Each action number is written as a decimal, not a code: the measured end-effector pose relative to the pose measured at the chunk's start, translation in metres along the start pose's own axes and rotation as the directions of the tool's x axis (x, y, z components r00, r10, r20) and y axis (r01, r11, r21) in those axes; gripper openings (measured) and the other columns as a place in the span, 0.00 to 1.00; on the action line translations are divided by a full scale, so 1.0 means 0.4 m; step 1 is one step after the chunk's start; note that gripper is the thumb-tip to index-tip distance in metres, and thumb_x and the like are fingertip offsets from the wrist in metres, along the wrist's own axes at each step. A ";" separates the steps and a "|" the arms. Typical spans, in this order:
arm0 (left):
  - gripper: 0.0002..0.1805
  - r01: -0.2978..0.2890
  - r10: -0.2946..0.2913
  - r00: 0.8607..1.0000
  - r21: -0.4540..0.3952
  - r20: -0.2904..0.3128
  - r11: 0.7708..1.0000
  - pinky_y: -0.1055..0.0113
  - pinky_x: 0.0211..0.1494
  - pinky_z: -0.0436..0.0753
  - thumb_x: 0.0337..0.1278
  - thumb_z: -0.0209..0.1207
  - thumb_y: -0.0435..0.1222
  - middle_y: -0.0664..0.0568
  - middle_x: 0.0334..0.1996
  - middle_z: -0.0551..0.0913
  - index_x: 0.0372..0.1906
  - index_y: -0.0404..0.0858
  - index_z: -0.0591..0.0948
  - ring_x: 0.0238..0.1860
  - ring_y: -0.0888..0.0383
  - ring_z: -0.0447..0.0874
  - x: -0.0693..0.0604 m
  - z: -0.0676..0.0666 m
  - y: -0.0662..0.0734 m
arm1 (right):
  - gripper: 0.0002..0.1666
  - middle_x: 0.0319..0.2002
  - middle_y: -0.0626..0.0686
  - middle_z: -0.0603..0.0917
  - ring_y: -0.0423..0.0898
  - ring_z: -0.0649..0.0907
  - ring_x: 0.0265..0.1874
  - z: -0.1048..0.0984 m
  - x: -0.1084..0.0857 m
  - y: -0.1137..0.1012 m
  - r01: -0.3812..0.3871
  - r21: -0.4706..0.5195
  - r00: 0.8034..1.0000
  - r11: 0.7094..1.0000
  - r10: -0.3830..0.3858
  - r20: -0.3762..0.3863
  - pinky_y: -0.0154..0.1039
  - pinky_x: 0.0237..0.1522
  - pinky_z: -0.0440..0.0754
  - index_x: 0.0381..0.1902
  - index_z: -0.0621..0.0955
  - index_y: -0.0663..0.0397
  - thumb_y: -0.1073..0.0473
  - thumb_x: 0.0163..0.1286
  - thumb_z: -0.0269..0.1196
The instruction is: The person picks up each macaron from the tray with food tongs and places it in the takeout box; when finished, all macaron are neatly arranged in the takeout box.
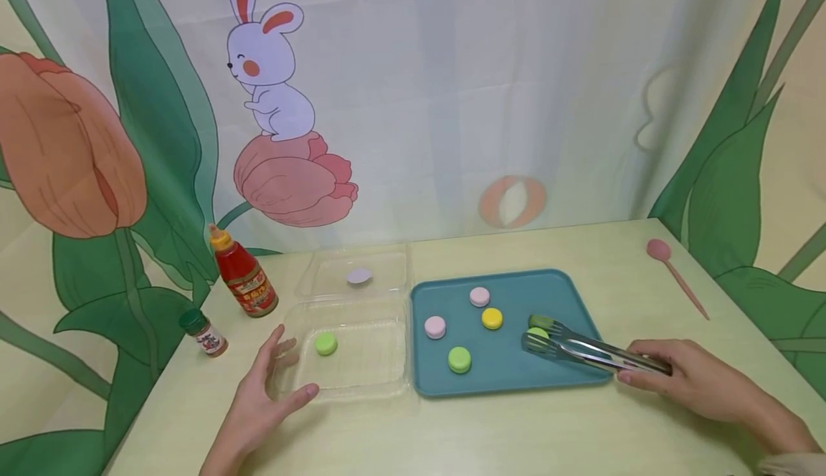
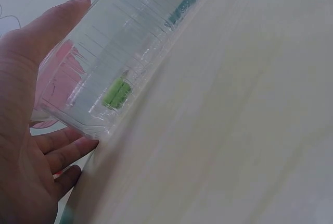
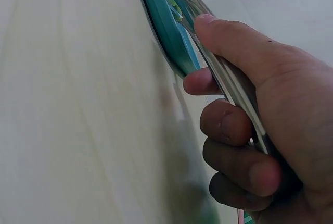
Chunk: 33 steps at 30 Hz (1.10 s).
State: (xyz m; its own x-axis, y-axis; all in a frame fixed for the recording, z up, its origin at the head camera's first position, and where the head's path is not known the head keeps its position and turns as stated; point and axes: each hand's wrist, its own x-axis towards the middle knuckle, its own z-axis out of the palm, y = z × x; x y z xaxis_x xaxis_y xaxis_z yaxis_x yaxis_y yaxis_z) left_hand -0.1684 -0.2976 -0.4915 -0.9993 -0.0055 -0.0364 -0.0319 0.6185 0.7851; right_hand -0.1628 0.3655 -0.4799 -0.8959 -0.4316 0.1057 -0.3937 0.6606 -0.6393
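Metal tongs (image 1: 596, 353) are gripped in the right hand (image 1: 703, 379), whose fingers curl round them in the right wrist view (image 3: 270, 104). Between the tong tips lies a green macaron (image 1: 538, 334) on the teal tray (image 1: 516, 388). Two pink macarons (image 1: 480, 297), a yellow one (image 1: 492, 318) and another green one (image 1: 459, 360) sit elsewhere on the tray. The left hand (image 1: 258, 393) rests at the left end of a clear plastic container (image 1: 368, 391), thumb and fingers spread around its corner. Inside the container is one green macaron (image 1: 325, 343), also visible through its wall (image 2: 117, 94).
The container's raised lid (image 1: 387, 254), with a pale oval on it, lies behind the base. A red sauce bottle (image 1: 248, 279) and a green-capped jar (image 1: 205, 334) stand at the left. A pink spoon (image 1: 677, 275) lies at the far right. A printed curtain hangs behind.
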 end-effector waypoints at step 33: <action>0.69 -0.028 0.028 1.000 0.006 -0.014 1.000 0.22 0.85 0.52 0.61 0.80 0.58 0.44 0.86 0.68 0.93 0.55 0.44 0.86 0.36 0.63 -0.004 -0.001 0.006 | 0.08 0.23 0.35 0.72 0.32 0.69 0.20 -0.014 0.206 -0.175 0.169 -0.001 0.985 0.986 -0.169 -0.035 0.32 0.23 0.70 0.40 0.82 0.36 0.52 0.82 0.71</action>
State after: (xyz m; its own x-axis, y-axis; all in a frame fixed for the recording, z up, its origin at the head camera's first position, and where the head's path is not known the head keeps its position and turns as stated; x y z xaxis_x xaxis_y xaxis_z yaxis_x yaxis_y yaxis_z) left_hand -0.1670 -0.2962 -0.4893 -1.0000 0.0009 -0.0058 -0.0039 0.6232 0.7821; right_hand -0.2101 0.2870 -0.4221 -0.8230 -0.5155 0.2389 -0.5399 0.5787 -0.6113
